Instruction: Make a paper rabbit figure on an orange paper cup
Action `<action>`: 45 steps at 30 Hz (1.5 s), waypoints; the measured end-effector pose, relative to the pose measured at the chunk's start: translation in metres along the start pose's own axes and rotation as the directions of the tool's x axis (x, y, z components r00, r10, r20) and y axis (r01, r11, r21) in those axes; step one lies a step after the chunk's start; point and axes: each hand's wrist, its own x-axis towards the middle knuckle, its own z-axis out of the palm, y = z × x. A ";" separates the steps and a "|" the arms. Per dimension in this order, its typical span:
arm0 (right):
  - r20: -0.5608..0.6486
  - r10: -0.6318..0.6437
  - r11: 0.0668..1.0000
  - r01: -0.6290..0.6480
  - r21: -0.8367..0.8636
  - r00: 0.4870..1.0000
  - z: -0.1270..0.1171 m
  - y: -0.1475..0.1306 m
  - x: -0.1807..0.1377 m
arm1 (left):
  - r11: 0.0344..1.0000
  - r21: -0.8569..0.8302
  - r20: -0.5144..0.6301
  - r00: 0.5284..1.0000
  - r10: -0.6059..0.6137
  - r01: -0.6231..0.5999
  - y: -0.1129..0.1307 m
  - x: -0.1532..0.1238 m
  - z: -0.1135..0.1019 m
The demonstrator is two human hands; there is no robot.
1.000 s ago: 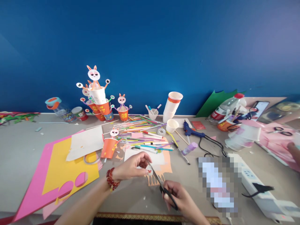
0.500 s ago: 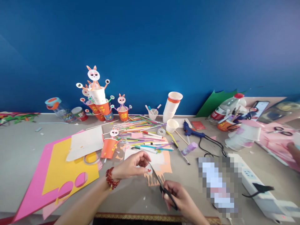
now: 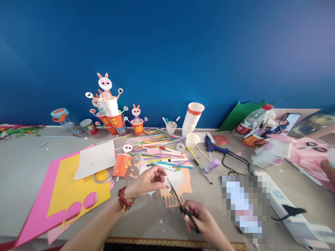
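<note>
Between the thumb and fingers of my left hand (image 3: 152, 182) is a small white paper piece (image 3: 168, 187) with a red heart on it. My right hand (image 3: 195, 217) grips black-handled scissors (image 3: 191, 220), their blades pointing up and left along the paper's right edge. Whether the blades touch the paper, I cannot tell. Under the hands lies a peach paper sheet (image 3: 187, 179) with cut-out slots along its near edge, partly covered by white paper. Just left of my left hand, an orange paper cup (image 3: 121, 166) with a rabbit face leans on the table.
Pink card (image 3: 39, 195) and yellow card (image 3: 56, 188) lie left. Markers and coloured sticks (image 3: 154, 137) spread behind my hands. A blue glue gun (image 3: 216, 146), glue stick (image 3: 212, 166) and power strip (image 3: 282, 205) are right. Rabbit cups (image 3: 110, 108) stand along the wall. Another person's hand (image 3: 328, 169) shows far right.
The heart paper has shifted and turned slightly, so the heart shows more fully beside my left fingertips. The scissors have moved very little.
</note>
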 end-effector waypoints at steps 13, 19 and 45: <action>-0.038 -0.075 0.997 0.075 -0.003 0.996 0.013 -0.005 0.004 | 0.978 -0.208 -0.349 0.935 -0.060 -0.014 -0.022 -0.010 0.046; -0.010 -0.069 0.996 0.069 0.061 0.998 0.017 -0.011 0.004 | 0.988 -0.145 -0.244 0.970 0.019 -0.056 -0.004 -0.012 0.045; 0.047 -0.164 0.975 0.154 0.162 0.985 0.018 0.002 0.004 | 0.957 -0.282 -0.212 0.977 0.008 -0.070 0.009 -0.014 0.056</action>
